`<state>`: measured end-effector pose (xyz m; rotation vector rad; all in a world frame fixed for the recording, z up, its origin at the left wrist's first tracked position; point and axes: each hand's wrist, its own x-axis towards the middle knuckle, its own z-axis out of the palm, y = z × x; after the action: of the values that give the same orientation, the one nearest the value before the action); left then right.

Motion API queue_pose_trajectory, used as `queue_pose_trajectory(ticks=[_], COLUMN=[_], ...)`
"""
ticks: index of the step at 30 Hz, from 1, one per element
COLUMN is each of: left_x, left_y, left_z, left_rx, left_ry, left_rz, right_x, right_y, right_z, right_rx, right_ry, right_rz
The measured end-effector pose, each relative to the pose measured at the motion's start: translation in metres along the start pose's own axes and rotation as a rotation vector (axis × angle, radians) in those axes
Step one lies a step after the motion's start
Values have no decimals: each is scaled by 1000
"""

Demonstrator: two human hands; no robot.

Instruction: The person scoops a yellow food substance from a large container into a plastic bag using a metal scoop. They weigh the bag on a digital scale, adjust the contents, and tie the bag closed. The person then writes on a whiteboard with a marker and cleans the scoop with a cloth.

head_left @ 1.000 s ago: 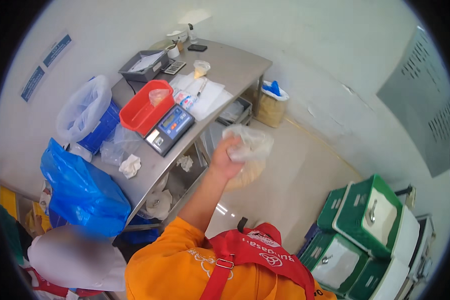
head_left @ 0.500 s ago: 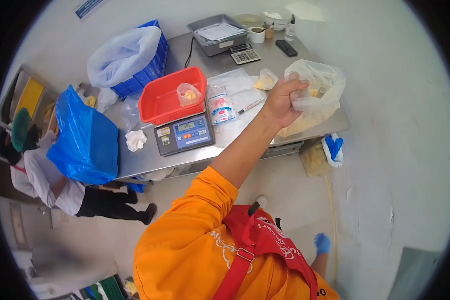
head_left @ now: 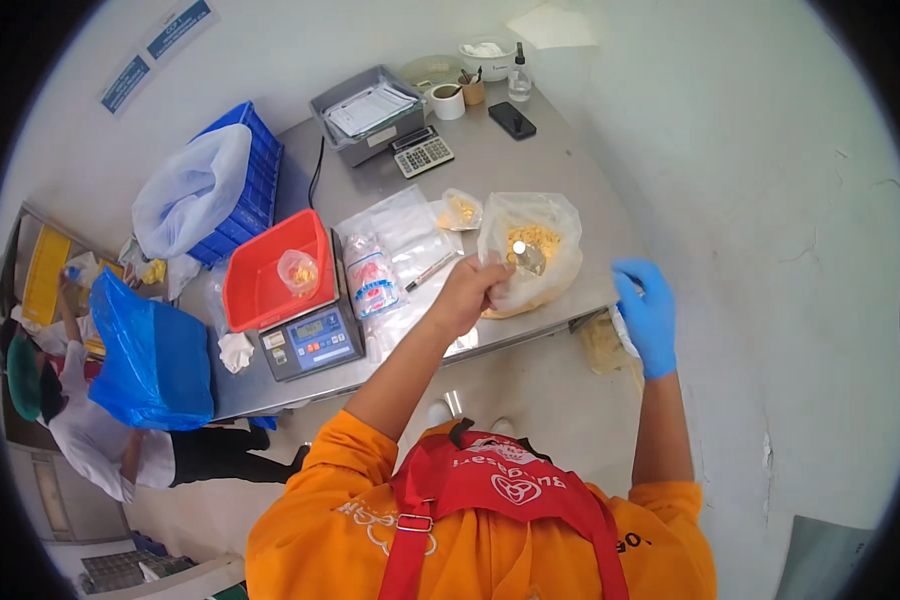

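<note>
My bare left hand (head_left: 475, 290) grips the rim of an open clear plastic bag (head_left: 555, 215) of yellow crumbly stuff, which rests at the steel table's right end. A shiny metal object (head_left: 530, 258), perhaps a scoop, lies in the bag. My blue-gloved right hand (head_left: 648, 315) hangs just right of the bag, fingers bent but apart, holding nothing. Left of the bag are a marker (head_left: 432, 270), plastic sheets (head_left: 380, 220) and a printed pouch (head_left: 370, 280). A red tray (head_left: 252, 270) holding a small bag (head_left: 298, 272) sits on a digital scale (head_left: 310, 340).
At the back stand a gray bin (head_left: 365, 120), calculator (head_left: 422, 152), phone (head_left: 512, 120) and bottle (head_left: 519, 75). A lined blue crate (head_left: 250, 180) and blue bag (head_left: 150, 360) occupy the left. A co-worker (head_left: 120, 450) is beyond them. A wall (head_left: 770, 250) bounds the right.
My left hand with the bag has come down onto the tabletop from in the air. My gloved right hand has risen from low beside me to right of the bag. The view has turned.
</note>
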<state>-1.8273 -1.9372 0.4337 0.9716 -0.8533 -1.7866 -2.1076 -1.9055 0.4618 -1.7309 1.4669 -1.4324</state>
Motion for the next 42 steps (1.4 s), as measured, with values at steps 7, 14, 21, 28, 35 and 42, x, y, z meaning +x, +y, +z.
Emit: queue_pose_trajectory(ticks=[7, 14, 21, 28, 35, 42], left_x=[-22, -29, -25, -28, -29, -13], left_y=[-14, -15, -29, -23, -1, -17], left_z=[11, -2, 7, 4, -2, -35], left_rx=[58, 33, 102, 146, 182, -123], left_ry=[61, -1, -123, -201, -88, 18], left_rz=[45, 53, -53, -43, 95, -249], right_x=[85, 75, 50, 28, -11, 4], right_y=[-70, -43, 18, -20, -24, -37], right_z=[124, 134, 89, 10, 2, 16], right_rx=[-923, -1212, -1273, -1036, -873, -894], right_ry=[-843, -1128, -958, -609, -328, -408], right_rz=[-244, -256, -58, 86, 119, 238])
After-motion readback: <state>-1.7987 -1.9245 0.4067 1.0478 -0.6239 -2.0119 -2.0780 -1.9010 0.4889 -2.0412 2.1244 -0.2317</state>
